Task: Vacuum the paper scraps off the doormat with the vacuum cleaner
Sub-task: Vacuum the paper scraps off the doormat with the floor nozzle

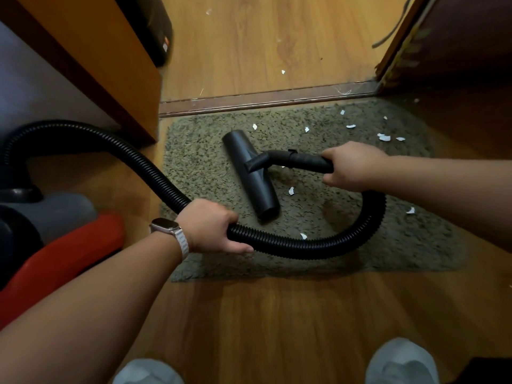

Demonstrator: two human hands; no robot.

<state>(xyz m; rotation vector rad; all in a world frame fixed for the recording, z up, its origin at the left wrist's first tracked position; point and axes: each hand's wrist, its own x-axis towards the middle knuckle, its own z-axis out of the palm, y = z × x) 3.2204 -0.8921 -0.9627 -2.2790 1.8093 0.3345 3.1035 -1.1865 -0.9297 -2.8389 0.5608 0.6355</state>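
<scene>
Right now your left hand point(213, 228) is wrapped around the black ribbed hose point(318, 246), fingers curled under it, above the near left part of the doormat point(401, 245). Your right hand point(352, 167) is closed fully around the rigid wand point(302, 159) at the hose's end. The wand runs left from your fist into the floor head point(250, 176), a long black bar lying on the mat's pile, angled from the far left toward you. Between your hands the hose sags in a loop over the mat's near right part. Behind your left hand it arches back to the vacuum cleaner body point(63, 239), red and grey, on the wooden floor point(277, 314) at your left.

The paper scraps point(383, 137) lie mostly on the mat's far right part, well apart from the floor head. One white piece sits just right of the head, another just beside the hose loop, and one lies near the right edge. A few more lie beyond the door threshold point(263, 102). A pale watch point(166, 227) is on your left wrist.
</scene>
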